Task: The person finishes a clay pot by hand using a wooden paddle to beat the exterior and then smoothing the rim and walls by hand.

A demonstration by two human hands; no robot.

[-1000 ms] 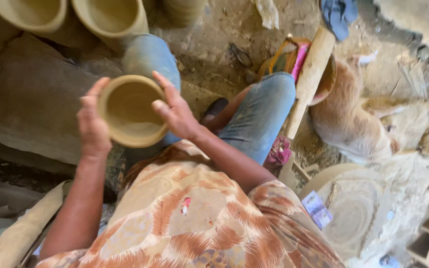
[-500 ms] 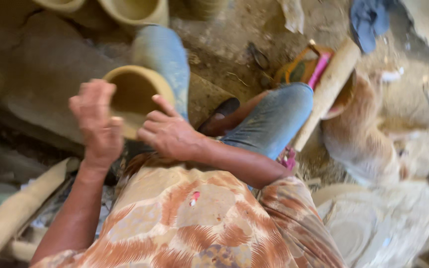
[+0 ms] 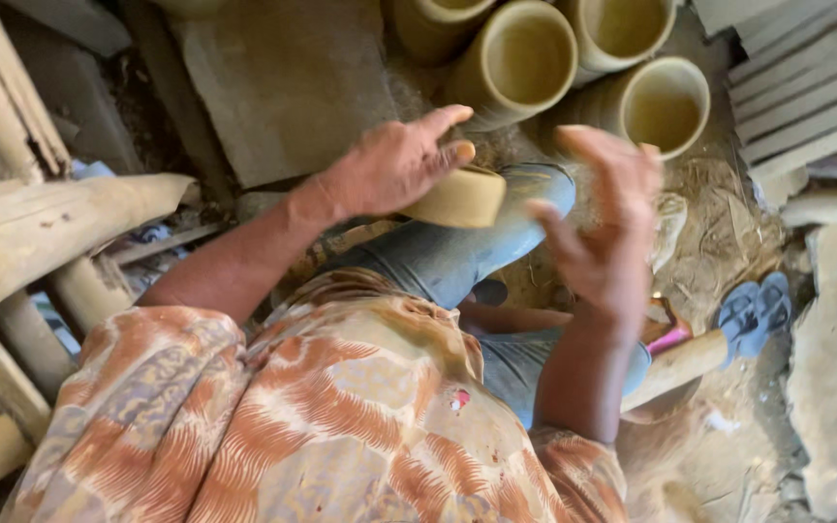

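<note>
A small tan clay pot [image 3: 462,199] rests on its side on my knee in blue jeans [image 3: 457,257]. My left hand [image 3: 394,165] grips it from the left, thumb over its upper edge. My right hand [image 3: 603,223] hovers just right of the pot with its fingers spread, holding nothing and not touching the pot. Both hands are dusted with clay.
Several open-mouthed clay pots [image 3: 525,58] lie stacked on the ground ahead, one [image 3: 666,102] close above my right hand. Nearby are a grey stone slab [image 3: 283,77], wooden beams [image 3: 50,232] at left, grey boards [image 3: 806,77] at top right, blue sandals [image 3: 758,310] and a wooden handle [image 3: 680,363].
The view swung towards the stacked pots. The pot came down from in front of me onto my knee. My right hand let go of it and opened, and my left hand keeps hold.
</note>
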